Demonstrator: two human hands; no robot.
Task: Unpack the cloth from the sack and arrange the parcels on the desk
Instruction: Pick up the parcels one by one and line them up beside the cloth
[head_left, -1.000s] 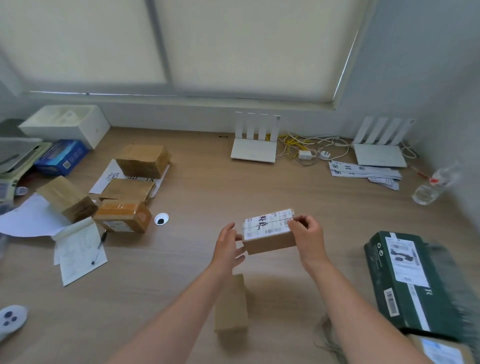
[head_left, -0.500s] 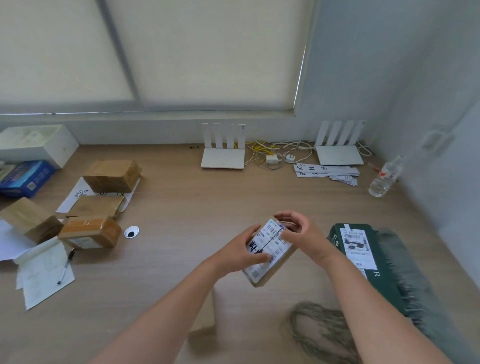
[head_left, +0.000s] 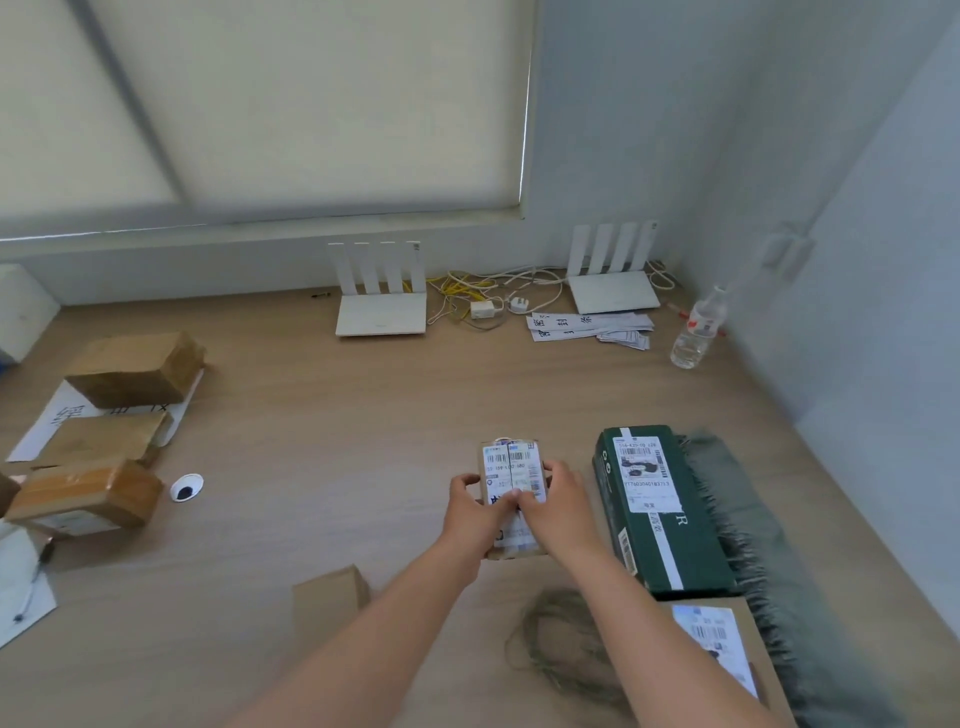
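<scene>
A small brown parcel with white labels (head_left: 510, 467) lies flat on the wooden desk (head_left: 363, 415), label side up. My left hand (head_left: 475, 512) grips its left edge and my right hand (head_left: 558, 506) rests over its right side and top. Just to its right stands a long dark green box (head_left: 657, 512) with a shipping label. A green fringed cloth (head_left: 769, 561) lies along the green box's right side. Another labelled brown parcel (head_left: 727, 654) sits at the lower right. A plain small brown box (head_left: 327, 597) is near the front, left of my left arm.
Three taped brown parcels (head_left: 135, 366) (head_left: 104, 439) (head_left: 85, 496) and papers sit at the left. Two white routers (head_left: 382, 301) (head_left: 613, 283), cables, paper slips and a water bottle (head_left: 696, 332) line the back. A coil of twine (head_left: 566, 639) lies under my right arm.
The labelled parcel went from being held up and tilted in both hands to lying flat on the desk beside the green box. The view swung to the right.
</scene>
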